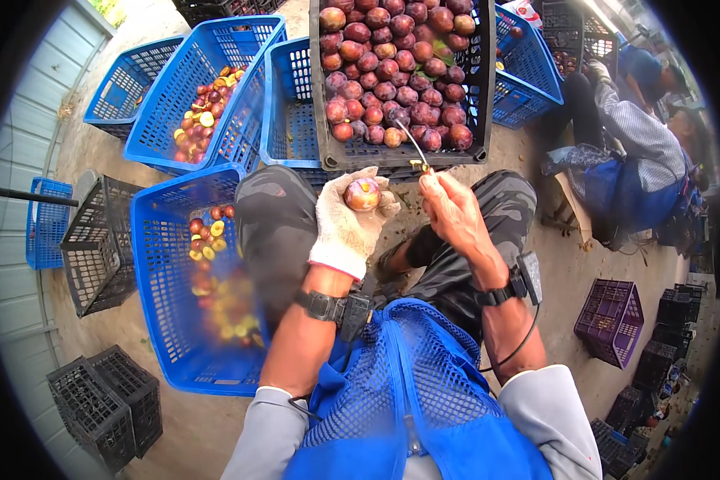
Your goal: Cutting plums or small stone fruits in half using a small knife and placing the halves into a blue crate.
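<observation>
My left hand, in a white work glove, holds a reddish plum in its upturned palm, fingers curled round it. Bare and to the right, my right hand pinches a thin metal tool between thumb and fingers. Its slender shaft points up and left over the plums; a small yellowish piece sits near the grip. The tool is apart from the held plum. Just beyond both hands is a black crate full of whole red and purple plums, with a green leaf among them.
Beside my left leg stands a blue basket with cut plums. Another blue basket with cut fruit is behind it. Black crates lie at the left, a purple crate at the right. People sit at the far right.
</observation>
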Demonstrator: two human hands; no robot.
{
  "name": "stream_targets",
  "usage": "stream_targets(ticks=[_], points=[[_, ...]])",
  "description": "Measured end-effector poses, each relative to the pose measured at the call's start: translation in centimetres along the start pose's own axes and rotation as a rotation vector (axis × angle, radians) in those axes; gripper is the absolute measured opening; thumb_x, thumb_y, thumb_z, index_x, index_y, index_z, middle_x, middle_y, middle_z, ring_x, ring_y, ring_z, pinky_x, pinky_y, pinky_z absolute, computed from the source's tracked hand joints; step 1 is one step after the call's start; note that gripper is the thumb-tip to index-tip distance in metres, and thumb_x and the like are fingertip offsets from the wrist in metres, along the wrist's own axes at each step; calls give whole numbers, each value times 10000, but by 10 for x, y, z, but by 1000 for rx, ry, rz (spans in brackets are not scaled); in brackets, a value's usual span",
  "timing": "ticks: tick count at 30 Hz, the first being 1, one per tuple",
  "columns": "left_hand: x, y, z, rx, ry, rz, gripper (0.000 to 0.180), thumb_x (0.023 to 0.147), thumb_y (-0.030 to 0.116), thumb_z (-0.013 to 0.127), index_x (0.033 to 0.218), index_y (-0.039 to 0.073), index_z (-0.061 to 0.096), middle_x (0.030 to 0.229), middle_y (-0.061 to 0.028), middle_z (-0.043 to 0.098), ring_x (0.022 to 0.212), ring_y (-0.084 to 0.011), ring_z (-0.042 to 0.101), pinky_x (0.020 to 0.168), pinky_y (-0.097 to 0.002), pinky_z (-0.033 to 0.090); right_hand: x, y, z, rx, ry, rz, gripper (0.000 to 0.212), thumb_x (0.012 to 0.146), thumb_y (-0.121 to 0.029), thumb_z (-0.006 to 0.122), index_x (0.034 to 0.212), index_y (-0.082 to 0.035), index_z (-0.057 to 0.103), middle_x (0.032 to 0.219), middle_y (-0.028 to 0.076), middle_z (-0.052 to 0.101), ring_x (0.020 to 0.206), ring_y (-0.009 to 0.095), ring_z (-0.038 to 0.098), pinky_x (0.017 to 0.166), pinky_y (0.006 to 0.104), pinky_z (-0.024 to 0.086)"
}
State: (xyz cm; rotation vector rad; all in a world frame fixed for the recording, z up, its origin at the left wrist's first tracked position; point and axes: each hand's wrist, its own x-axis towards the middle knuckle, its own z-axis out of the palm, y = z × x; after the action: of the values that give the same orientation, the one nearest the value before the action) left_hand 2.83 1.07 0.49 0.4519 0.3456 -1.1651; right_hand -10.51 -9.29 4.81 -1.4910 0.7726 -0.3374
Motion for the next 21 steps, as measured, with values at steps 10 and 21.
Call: stream_targets(ticks=[10, 21], points=[[-18, -15, 0, 106, 49, 95, 489, 960, 498, 425, 1017, 40, 586, 831, -96, 622, 712, -237, 593, 675, -417, 524, -53, 46, 49, -458, 95, -388, 188, 955, -176, 522, 860, -13, 516, 636, 213, 522, 574, 410, 527, 499, 422, 404], [-12, -14, 11, 134, 135, 49, 475, 949, 522, 435, 1026, 74, 572, 824, -87, 628, 650, -219, 593, 610, -393, 534, -39, 60, 59, -597, 166, -455, 192, 957, -193, 501, 869, -24, 528, 685, 210, 561, 634, 419, 568, 513, 461, 443]])
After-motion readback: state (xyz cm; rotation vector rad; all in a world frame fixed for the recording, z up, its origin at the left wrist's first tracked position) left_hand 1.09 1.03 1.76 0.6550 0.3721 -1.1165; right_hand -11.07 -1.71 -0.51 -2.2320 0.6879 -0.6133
